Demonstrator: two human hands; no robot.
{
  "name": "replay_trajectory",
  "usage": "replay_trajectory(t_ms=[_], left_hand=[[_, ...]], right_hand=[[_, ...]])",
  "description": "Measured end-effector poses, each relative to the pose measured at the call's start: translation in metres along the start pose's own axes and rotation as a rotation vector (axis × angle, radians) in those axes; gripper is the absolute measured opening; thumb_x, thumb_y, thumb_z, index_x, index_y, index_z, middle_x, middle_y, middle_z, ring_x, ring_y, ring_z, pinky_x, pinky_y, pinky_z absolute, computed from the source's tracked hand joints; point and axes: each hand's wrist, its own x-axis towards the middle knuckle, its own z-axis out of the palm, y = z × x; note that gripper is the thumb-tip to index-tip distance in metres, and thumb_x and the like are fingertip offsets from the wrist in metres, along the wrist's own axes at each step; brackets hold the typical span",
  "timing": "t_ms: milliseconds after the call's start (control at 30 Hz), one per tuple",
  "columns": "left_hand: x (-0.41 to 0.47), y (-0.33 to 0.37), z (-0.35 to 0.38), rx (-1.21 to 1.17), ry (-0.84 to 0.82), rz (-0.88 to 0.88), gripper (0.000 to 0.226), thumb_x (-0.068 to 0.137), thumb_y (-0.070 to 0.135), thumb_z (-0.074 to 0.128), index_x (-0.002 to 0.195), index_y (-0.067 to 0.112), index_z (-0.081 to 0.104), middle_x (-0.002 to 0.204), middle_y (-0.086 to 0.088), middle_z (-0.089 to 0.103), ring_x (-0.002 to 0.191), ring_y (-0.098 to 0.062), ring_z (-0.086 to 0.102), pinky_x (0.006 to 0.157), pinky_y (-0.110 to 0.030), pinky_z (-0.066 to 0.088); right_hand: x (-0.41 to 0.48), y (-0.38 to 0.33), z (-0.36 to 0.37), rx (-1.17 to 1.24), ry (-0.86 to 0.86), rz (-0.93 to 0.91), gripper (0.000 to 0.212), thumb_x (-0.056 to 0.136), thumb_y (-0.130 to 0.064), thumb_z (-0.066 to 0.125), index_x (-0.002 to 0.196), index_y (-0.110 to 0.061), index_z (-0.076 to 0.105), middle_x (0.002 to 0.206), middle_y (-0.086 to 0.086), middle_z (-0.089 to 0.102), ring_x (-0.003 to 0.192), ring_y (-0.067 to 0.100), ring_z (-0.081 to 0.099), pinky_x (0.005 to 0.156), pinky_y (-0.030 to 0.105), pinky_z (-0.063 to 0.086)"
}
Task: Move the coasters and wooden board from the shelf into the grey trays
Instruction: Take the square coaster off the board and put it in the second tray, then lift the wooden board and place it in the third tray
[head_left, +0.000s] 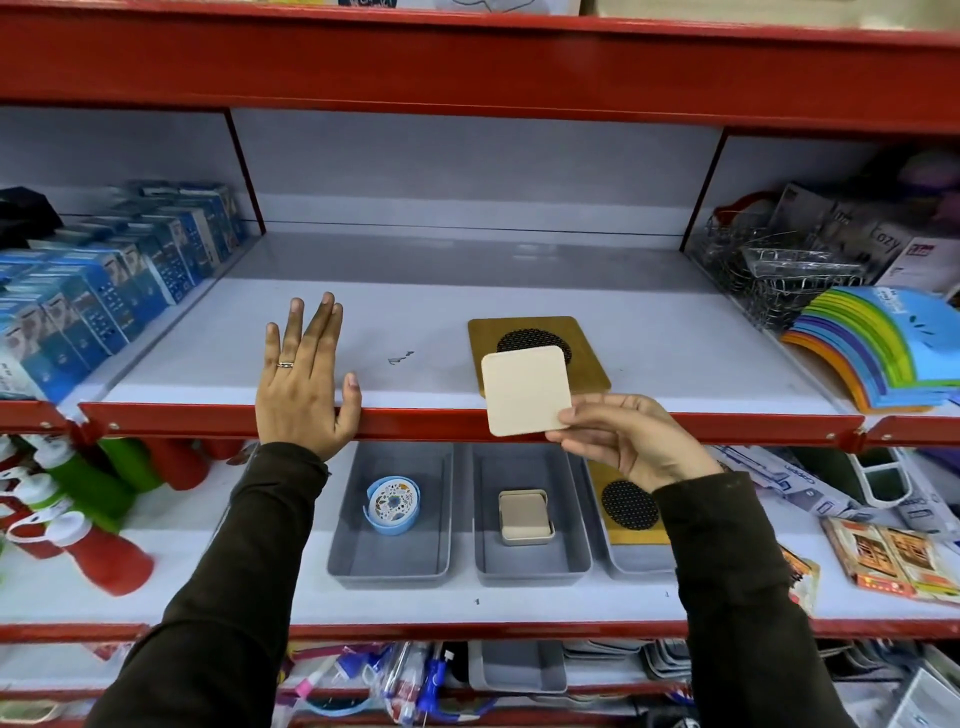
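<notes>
My right hand (631, 441) pinches a cream square coaster (525, 391) by its lower right corner, in front of the shelf's red front edge. Behind it a wooden board (592, 364) with a black dotted disc lies on the white shelf. My left hand (304, 374) rests flat on the shelf edge, fingers spread, holding nothing. Below, three grey trays stand side by side: the left tray (358, 551) holds a round blue coaster set (393, 505), the middle tray (488, 556) holds a beige square coaster holder (525, 517), and the right tray (631, 564) holds another wooden board (631, 512), partly hidden by my right arm.
Blue boxes (104, 291) fill the shelf's left bay. Wire baskets (779, 270) and a rainbow stack of mats (883, 353) sit at the right. Red and green bottles (78, 519) lie left of the trays; packaged items (898, 561) lie to their right.
</notes>
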Motion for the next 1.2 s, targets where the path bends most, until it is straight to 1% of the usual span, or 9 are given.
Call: replay_trajectory(t_ms=[200,333,500,733,800,867,933,1067,1200], left_hand=[[-0.001,0.001,-0.001,0.002,-0.005,-0.005,0.073,0.086,0.032,0.037,0.154,0.008,0.024,0.164,-0.007,0.021,0.154,-0.028,0.012,0.127,-0.045,0.008],[-0.001,0.0,-0.001,0.007,-0.011,0.0,0.073,0.086,0.032,0.037,0.154,0.009,0.024,0.164,-0.007,0.02,0.154,-0.028,0.012,0.127,-0.044,0.006],[0.0,0.0,0.0,0.015,-0.006,0.003,0.073,0.086,0.031,0.038,0.154,0.009,0.024,0.164,-0.007,0.02,0.154,-0.028,0.012,0.127,-0.043,0.004],[0.002,-0.001,0.002,0.006,-0.001,0.007,0.073,0.086,0.031,0.039,0.154,0.008,0.025,0.164,-0.008,0.022,0.154,-0.029,0.013,0.127,-0.041,0.001],[0.002,-0.002,0.003,0.013,0.001,0.011,0.074,0.086,0.031,0.039,0.154,0.008,0.025,0.163,-0.008,0.023,0.153,-0.03,0.013,0.127,-0.041,0.001],[0.003,-0.002,0.003,0.013,0.005,0.012,0.073,0.086,0.032,0.038,0.154,0.007,0.026,0.163,-0.008,0.023,0.153,-0.03,0.014,0.127,-0.041,0.001],[0.003,-0.001,0.002,0.002,0.005,0.012,0.073,0.085,0.032,0.038,0.153,0.007,0.027,0.163,-0.008,0.025,0.153,-0.03,0.015,0.127,-0.041,0.001],[0.002,-0.001,0.002,-0.034,-0.017,0.013,0.072,0.085,0.031,0.04,0.153,0.01,0.028,0.163,-0.008,0.025,0.153,-0.03,0.015,0.127,-0.042,0.003],[0.002,0.0,-0.005,-0.142,-0.053,0.043,0.065,0.09,0.036,0.038,0.152,0.015,0.033,0.162,-0.006,0.028,0.153,-0.026,0.017,0.126,-0.048,0.011]], right_hand=[[-0.007,0.012,-0.01,-0.038,-0.044,0.058,0.028,0.072,0.0,0.072,0.1,0.005,0.071,0.101,0.023,0.075,0.078,0.023,0.077,0.061,0.021,0.061],[-0.005,0.036,-0.031,-0.123,-0.048,0.24,0.011,0.078,0.006,0.069,0.082,-0.002,0.075,0.097,0.023,0.075,0.074,0.023,0.077,0.057,0.02,0.061],[0.027,0.103,-0.063,-0.222,0.146,0.429,0.018,0.078,0.005,0.073,0.096,0.006,0.072,0.094,0.026,0.075,0.077,0.026,0.077,0.067,0.025,0.062],[0.101,0.181,-0.074,-0.172,0.519,0.317,0.009,0.08,0.016,0.064,0.086,0.011,0.062,0.095,0.028,0.067,0.072,0.034,0.067,0.051,0.028,0.06],[0.115,0.192,-0.075,-0.226,0.562,0.319,0.014,0.078,0.013,0.067,0.091,0.013,0.063,0.095,0.027,0.069,0.082,0.039,0.069,0.062,0.035,0.063],[0.13,0.208,-0.086,-0.383,0.54,0.331,0.01,0.077,0.005,0.07,0.078,-0.005,0.07,0.096,0.021,0.073,0.092,0.039,0.07,0.084,0.045,0.06],[0.142,0.226,-0.101,-0.55,0.515,0.323,0.017,0.078,-0.005,0.069,0.068,-0.018,0.07,0.095,0.013,0.075,0.095,0.035,0.07,0.092,0.046,0.057],[0.131,0.223,-0.104,-0.737,0.524,0.308,0.02,0.082,-0.014,0.069,0.1,-0.008,0.076,0.101,0.011,0.075,0.098,0.03,0.068,0.095,0.043,0.055],[0.077,0.156,-0.067,-0.658,0.358,0.211,0.013,0.083,-0.024,0.07,0.09,-0.014,0.073,0.102,0.013,0.073,0.1,0.032,0.069,0.086,0.041,0.059]])
